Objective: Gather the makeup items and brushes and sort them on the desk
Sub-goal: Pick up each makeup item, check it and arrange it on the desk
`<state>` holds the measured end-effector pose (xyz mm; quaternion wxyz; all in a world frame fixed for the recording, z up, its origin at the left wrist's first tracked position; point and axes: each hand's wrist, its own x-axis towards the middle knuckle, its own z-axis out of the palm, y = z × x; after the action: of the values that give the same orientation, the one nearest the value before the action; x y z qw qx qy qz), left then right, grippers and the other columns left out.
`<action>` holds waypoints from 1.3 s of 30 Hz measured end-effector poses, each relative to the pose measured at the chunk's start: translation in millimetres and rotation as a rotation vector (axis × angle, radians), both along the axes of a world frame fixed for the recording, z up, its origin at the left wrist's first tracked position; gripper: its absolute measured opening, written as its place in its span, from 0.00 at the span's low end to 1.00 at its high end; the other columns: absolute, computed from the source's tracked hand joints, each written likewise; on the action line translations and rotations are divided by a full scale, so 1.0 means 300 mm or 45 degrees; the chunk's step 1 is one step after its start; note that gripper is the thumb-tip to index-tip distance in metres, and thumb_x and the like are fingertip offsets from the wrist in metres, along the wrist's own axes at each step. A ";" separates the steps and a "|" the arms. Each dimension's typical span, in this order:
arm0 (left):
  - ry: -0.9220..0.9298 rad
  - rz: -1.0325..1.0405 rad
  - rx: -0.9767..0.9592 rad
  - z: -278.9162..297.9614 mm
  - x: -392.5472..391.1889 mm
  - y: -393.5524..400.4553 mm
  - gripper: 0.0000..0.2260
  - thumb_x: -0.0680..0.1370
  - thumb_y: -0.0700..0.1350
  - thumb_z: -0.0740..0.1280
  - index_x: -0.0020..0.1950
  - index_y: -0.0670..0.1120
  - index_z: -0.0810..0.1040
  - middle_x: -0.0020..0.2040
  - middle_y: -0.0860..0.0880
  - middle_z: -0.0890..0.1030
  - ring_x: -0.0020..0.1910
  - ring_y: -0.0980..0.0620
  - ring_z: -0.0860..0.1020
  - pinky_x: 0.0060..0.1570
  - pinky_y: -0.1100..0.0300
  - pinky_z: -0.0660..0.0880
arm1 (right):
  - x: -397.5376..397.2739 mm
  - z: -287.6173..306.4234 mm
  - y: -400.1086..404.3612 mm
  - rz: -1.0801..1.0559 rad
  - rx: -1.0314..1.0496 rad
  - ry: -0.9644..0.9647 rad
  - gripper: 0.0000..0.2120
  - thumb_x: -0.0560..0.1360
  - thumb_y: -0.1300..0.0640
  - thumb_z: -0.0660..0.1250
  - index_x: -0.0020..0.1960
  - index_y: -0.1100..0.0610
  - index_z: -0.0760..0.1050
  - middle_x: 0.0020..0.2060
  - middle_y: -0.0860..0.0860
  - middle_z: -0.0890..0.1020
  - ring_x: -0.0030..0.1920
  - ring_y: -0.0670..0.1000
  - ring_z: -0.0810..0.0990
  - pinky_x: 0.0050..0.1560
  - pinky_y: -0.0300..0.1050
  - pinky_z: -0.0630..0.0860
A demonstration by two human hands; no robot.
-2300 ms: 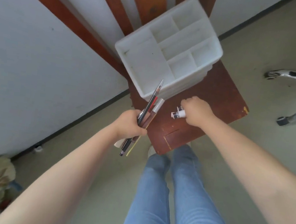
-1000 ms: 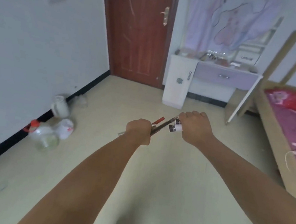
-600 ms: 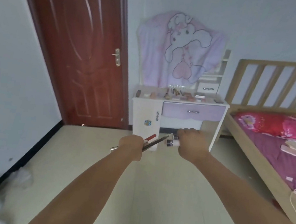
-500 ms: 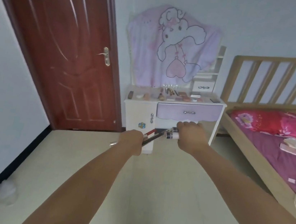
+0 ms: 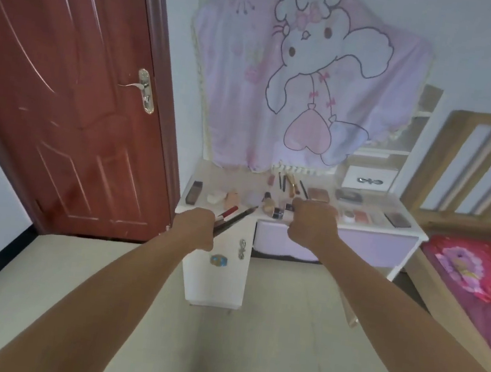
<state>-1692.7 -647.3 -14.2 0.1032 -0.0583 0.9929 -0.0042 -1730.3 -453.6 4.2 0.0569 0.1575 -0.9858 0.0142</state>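
- Closer now than half a second ago, the tabletop (image 5: 357,228) fills more of the view.
- Left hand (image 5: 195,227) grips a loose bundle of pencils (image 5: 234,217); one could slide out.
- Right hand (image 5: 312,222) holds a small tube (image 5: 278,212), which could knock the laid-out makeup (image 5: 267,201).

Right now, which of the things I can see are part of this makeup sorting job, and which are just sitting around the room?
Part of the job:
- pencils and brushes gripped in the left hand
- small tube gripped in the right hand
- makeup items lying on the desk

Just around:
- red door
- pink cartoon cloth
- bed
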 end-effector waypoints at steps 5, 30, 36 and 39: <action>-0.035 0.060 0.155 -0.039 -0.523 -0.147 0.15 0.70 0.41 0.68 0.55 0.41 0.73 0.39 0.48 0.72 0.44 0.47 0.76 0.37 0.59 0.73 | -0.504 -0.056 -0.160 -0.116 -0.097 -0.097 0.20 0.71 0.62 0.61 0.63 0.59 0.67 0.51 0.54 0.79 0.54 0.56 0.77 0.58 0.50 0.70; -0.473 0.679 0.821 -0.686 -2.064 0.032 0.10 0.72 0.42 0.67 0.50 0.41 0.71 0.37 0.50 0.71 0.43 0.48 0.75 0.39 0.62 0.69 | -2.058 -0.750 -0.201 -0.400 -0.632 -0.842 0.22 0.74 0.56 0.64 0.62 0.67 0.63 0.61 0.62 0.71 0.56 0.59 0.74 0.44 0.42 0.67; -0.238 0.754 0.794 -0.725 -2.102 0.081 0.23 0.74 0.48 0.68 0.62 0.38 0.66 0.59 0.40 0.72 0.59 0.42 0.71 0.55 0.54 0.71 | -2.114 -0.796 -0.202 -0.312 -0.621 -0.787 0.19 0.75 0.57 0.65 0.60 0.66 0.65 0.55 0.61 0.71 0.52 0.57 0.72 0.42 0.39 0.64; -0.169 0.846 0.810 -0.727 -2.096 0.083 0.25 0.75 0.51 0.66 0.64 0.38 0.65 0.61 0.39 0.68 0.62 0.42 0.67 0.62 0.54 0.65 | -2.099 -0.789 -0.179 -0.174 -0.571 -0.683 0.19 0.75 0.59 0.64 0.61 0.66 0.66 0.56 0.61 0.71 0.51 0.57 0.73 0.43 0.38 0.66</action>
<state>-2321.5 -622.4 -232.3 0.1752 -0.3384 0.8636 0.3302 -2359.9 -507.3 -232.4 -0.1702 0.0655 -0.9462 0.2672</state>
